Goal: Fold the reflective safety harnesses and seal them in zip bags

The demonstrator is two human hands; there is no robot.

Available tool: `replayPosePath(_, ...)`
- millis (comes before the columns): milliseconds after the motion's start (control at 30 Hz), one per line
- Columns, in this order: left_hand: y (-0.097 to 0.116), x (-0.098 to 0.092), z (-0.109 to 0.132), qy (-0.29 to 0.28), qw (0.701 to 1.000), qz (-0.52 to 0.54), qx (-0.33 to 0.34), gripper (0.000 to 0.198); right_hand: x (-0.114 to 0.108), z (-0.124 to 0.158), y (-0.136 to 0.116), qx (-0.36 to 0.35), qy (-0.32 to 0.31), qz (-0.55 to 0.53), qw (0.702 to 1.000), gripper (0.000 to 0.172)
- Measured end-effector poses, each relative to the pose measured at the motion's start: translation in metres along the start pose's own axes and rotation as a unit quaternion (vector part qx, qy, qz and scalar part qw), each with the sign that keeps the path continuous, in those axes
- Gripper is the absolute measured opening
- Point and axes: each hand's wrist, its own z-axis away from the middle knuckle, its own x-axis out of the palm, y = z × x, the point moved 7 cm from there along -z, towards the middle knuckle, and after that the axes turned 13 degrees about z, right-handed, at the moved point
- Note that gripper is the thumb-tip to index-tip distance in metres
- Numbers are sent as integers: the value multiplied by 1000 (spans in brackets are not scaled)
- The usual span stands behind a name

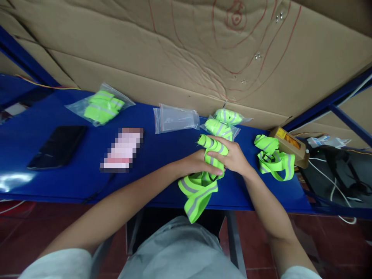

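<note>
Case at far left (58, 147): dark and flat, resting on the blue counter (157, 159).
Left bag (126, 100): clear, with a folded neon strap (101, 109) inside; this one looks finished.
Pixelated rectangle (123, 149): on the counter between case and hands; what it is cannot be told.
Flat bags (178, 118): clear, lying near the cardboard wall (116, 62), no green showing inside, so apparently unused.
Left hand (198, 161): grip closed around the middle of the held strap, thumb lying across it.
Held strap (197, 193): neon with a silver stripe, gathered between both hands above the counter's front part; the top is rolled or folded, loops hang loose below, so the gathering seems only partly done.
Bagged pair (217, 128): two bundles in clear bags just beyond the hands; these look finished too.
Right hand (234, 155): grip pinching the upper, gathered part of that strap between thumb and fingers.
Loose strap (266, 143): heaped on the counter at right, just beside a cardboard box (302, 157); unbagged, its handling seemingly still outstanding.
</note>
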Motion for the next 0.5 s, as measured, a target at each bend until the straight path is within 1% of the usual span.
replayPosePath(67,-9,11,2,19,992,121,-38,47,-13,0,7,57,80,-10,995,48)
replayPosePath(133,-17,23,6,9,976,198,-88,48,-26,3,15,106,144,-26,983,47)
replayPosePath(167,-20,26,8,-5,972,209,-111,49,-31,4,18,123,162,-38,978,46)
replayPosePath(233,-19,25,11,-30,976,169,-137,45,-39,5,24,145,175,-74,971,43)
replayPosePath(300,-13,12,10,-37,988,69,-130,36,-42,6,31,167,163,-130,964,43)
replayPosePath(367,-6,-7,7,-12,992,-49,-113,27,-38,6,41,204,132,-196,950,45)
replayPosePath(433,0,-23,4,22,986,-137,-91,23,-28,6,49,246,79,-257,931,47)
replayPosePath(500,8,-27,3,35,984,-169,-50,23,-15,6,53,282,13,-304,910,50)
